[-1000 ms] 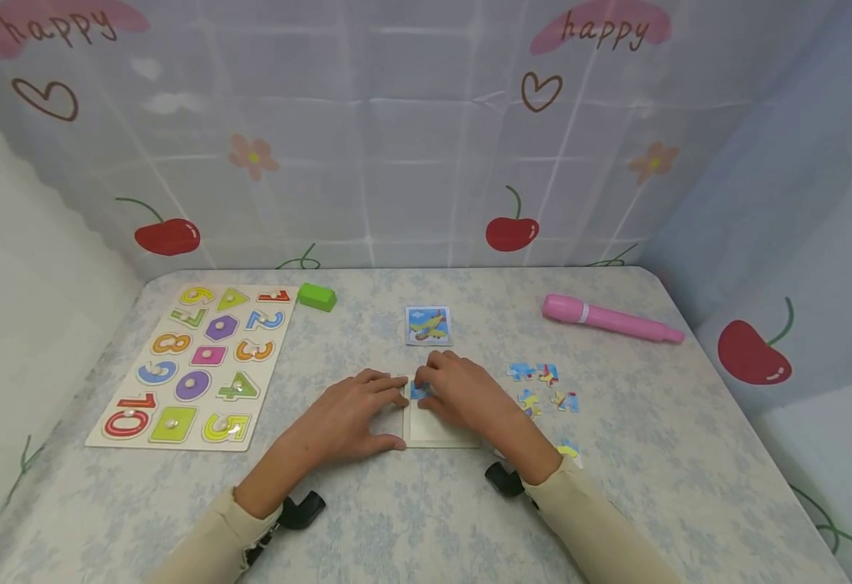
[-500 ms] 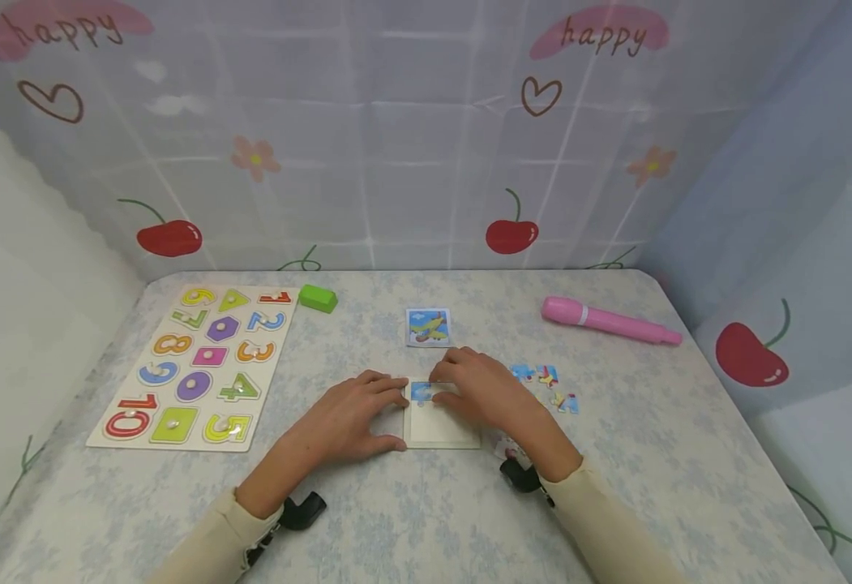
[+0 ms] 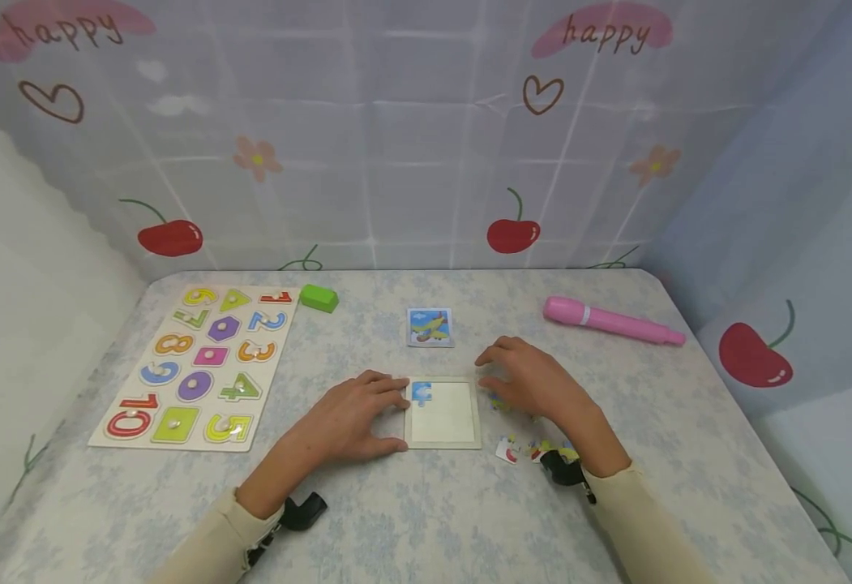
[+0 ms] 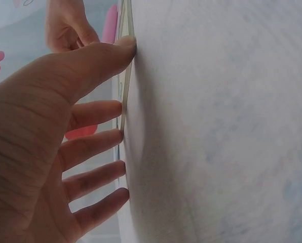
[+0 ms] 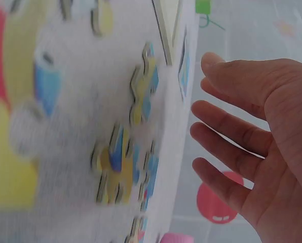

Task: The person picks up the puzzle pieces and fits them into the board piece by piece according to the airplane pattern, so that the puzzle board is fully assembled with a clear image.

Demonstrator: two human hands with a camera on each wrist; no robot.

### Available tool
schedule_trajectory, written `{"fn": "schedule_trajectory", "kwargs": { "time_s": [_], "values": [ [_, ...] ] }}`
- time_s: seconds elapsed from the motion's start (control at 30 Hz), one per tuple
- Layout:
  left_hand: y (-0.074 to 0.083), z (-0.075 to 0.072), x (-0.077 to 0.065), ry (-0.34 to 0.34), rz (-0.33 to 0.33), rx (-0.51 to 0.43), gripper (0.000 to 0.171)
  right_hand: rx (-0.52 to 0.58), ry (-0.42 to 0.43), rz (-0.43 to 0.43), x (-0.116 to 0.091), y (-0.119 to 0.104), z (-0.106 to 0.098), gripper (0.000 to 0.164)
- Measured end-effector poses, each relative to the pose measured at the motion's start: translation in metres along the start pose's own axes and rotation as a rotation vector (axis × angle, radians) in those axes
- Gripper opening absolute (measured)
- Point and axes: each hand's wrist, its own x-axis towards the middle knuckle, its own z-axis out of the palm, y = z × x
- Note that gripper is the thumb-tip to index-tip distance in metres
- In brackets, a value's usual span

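A pale square puzzle tray point(image 3: 446, 427) lies on the table with one blue puzzle piece point(image 3: 421, 392) in its far left corner. Against the tray's left edge rest the thumb and spread fingers of my left hand point(image 3: 348, 418), also seen in the left wrist view. My right hand point(image 3: 531, 380) hovers just right of the tray, fingers loosely bent and holding nothing. Beneath and beside it are several loose jigsaw pieces point(image 3: 507, 448), partly hidden in the head view by the hand and wrist. In the right wrist view, a yellow and blue piece point(image 5: 118, 167) stands out among them.
A small picture card with a yellow plane point(image 3: 429, 327) lies behind the tray. To the left is a number and shape board point(image 3: 230, 369), with a green block point(image 3: 319, 298) at its far corner. A pink stick-like object point(image 3: 618, 322) lies at the back right.
My right hand has let go of the blue piece, leaving it in the tray's corner, and has moved right over the loose pieces. The left hand has stayed at the tray's edge.
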Motion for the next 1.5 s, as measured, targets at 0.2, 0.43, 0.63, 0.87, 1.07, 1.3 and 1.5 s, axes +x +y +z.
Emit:
{"fn": "schedule_trajectory", "kwargs": {
  "time_s": [0.2,0.43,0.63,0.87,1.07,1.3,1.5],
  "values": [
    [0.000,-0.002,-0.001,0.001,-0.002,0.011,0.056,0.043,-0.010,0.012,-0.006,0.020,-0.004,0.032],
    [0.001,-0.002,0.000,-0.006,-0.011,0.005,0.057,0.125,-0.019,0.020,-0.009,0.045,-0.005,0.035],
    [0.002,-0.002,0.001,-0.001,-0.014,0.008,0.056,0.197,-0.026,0.018,-0.014,0.063,-0.008,0.037],
    [0.002,-0.002,-0.001,0.010,-0.014,-0.002,0.055,0.238,-0.031,0.052,-0.017,0.073,-0.009,0.038],
    [0.002,-0.001,-0.001,0.009,-0.008,-0.014,0.056,0.226,-0.013,0.046,-0.019,0.080,-0.009,0.038],
    [0.001,0.000,-0.001,0.012,-0.003,-0.010,0.056,0.227,-0.011,0.047,-0.019,0.085,-0.006,0.035],
    [0.001,0.000,-0.001,0.009,-0.006,-0.007,0.056,0.226,-0.009,0.050,-0.019,0.085,-0.007,0.033]
  ]
}}
